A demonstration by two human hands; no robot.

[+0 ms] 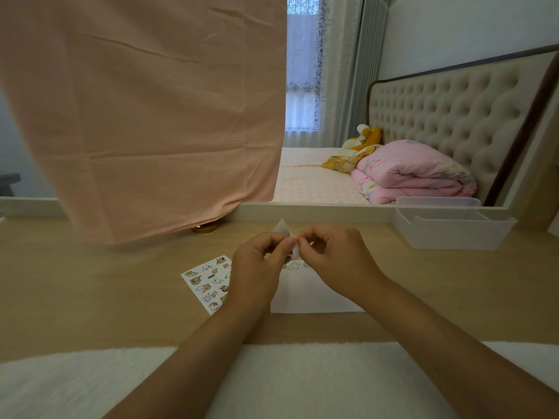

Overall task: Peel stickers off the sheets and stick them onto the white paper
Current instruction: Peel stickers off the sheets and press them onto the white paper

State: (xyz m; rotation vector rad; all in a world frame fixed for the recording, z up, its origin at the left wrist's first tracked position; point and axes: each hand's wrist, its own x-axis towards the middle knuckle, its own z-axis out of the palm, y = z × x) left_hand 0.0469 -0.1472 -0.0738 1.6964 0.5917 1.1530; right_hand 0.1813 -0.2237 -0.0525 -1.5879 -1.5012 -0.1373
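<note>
Head view: left hand [257, 263] and right hand [334, 258] pinched a sheet [282, 229] over the white paper [314, 297]. Pink cloth [136, 116] hung close left, over the wooden desk [90, 297], bed [317, 176] behind

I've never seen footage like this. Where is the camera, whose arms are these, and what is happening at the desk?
There is no machine here. These are a person's two bare arms, filmed by one wide-angle camera worn on the head, looking forward and down. The left hand and right hand together pinch a small white piece, held above the wooden desk. It is too small to tell what is on it. On the desk lie a sticker sheet of cartoon animals, at the left, and the white paper below the hands, with a sticker already near its far edge. A plastic bin stands back right, and a pink cloth hangs back left.
</note>
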